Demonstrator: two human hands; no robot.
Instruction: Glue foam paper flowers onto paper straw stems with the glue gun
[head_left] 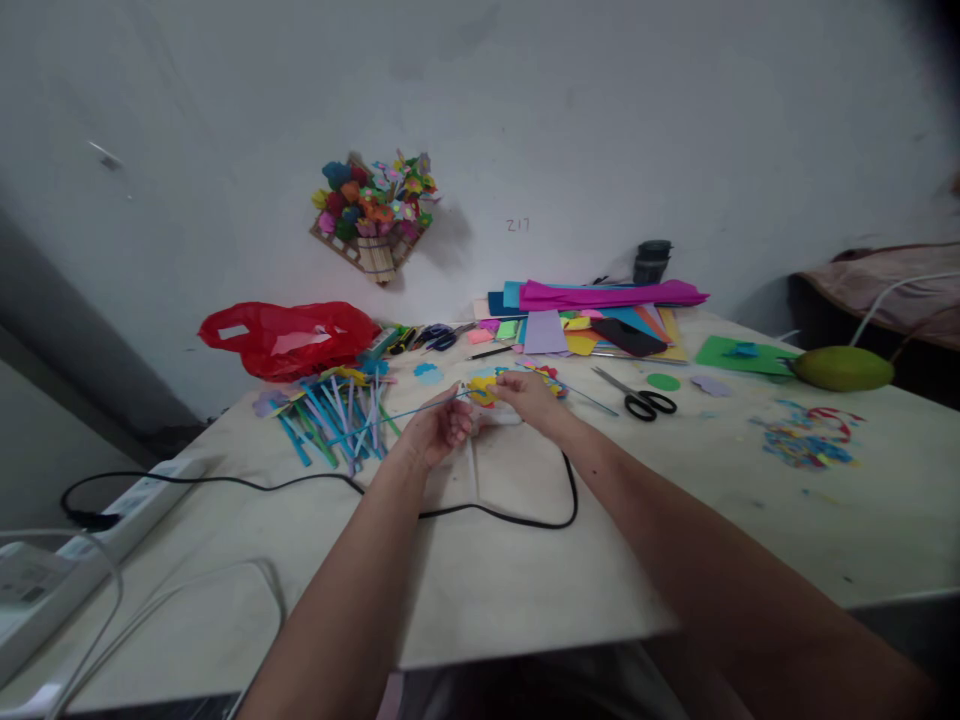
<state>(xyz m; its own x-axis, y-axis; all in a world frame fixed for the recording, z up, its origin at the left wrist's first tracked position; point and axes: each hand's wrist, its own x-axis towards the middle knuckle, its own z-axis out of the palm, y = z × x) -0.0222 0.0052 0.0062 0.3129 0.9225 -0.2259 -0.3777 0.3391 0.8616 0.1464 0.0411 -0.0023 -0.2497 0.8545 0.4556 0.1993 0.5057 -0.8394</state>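
My left hand [439, 430] is closed around a thin blue stick [412, 411], which slants out to the left past my fingers. A small yellow paper flower [482, 388] sits at the stick's right end, pinched by the fingertips of my right hand [529, 395]. Just below the hands lies a white tool [499, 416], perhaps a glue gun, partly hidden, with a pale rod [472, 470] pointing toward me. To the left, several blue, green and lilac paper stems [337, 420] lie in a pile with paper flowers at their far ends.
Black-handled scissors [637, 398] and paper scraps [810, 440] lie to the right, near a yellow-green object [844, 369]. Coloured sheets [544, 333] and a red plastic bag [292, 338] stand behind. A black cable [517, 519] loops in front; a power strip [142, 515] is left.
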